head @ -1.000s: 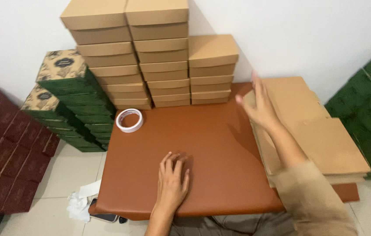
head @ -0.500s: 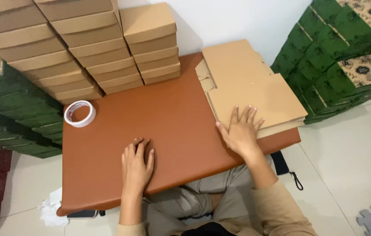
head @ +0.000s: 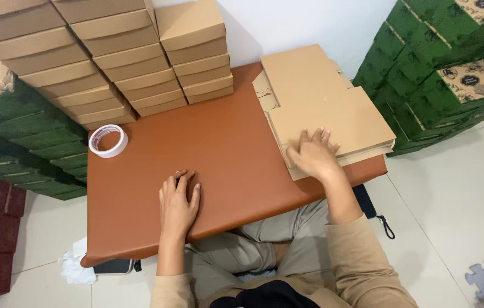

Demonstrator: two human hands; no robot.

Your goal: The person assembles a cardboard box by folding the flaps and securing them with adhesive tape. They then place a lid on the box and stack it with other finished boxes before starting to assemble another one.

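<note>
The right hand (head: pixel 312 155) lies palm down, fingers spread, on the near corner of the stack of flat cardboard blanks (head: pixel 324 105); its grip is open and closed round nothing, though the fingertips press the top sheet. The left hand (head: pixel 178 199) rests flat and open on the brown surface (head: pixel 225 142), well to the left of the stack, holding nothing. By my reading, the step in hand is taking one blank off the pile; that calls for the fingers to separate the top sheet from those under it and draw it toward the bare middle of the surface. Beyond the left hand sits a roll of white tape (head: pixel 108 140), and past that, stacked brown boxes (head: pixel 139 68). How many blanks lie in the pile is hard to make out, and the green boxes (head: pixel 441 74) further right are cut off by the frame.
</note>
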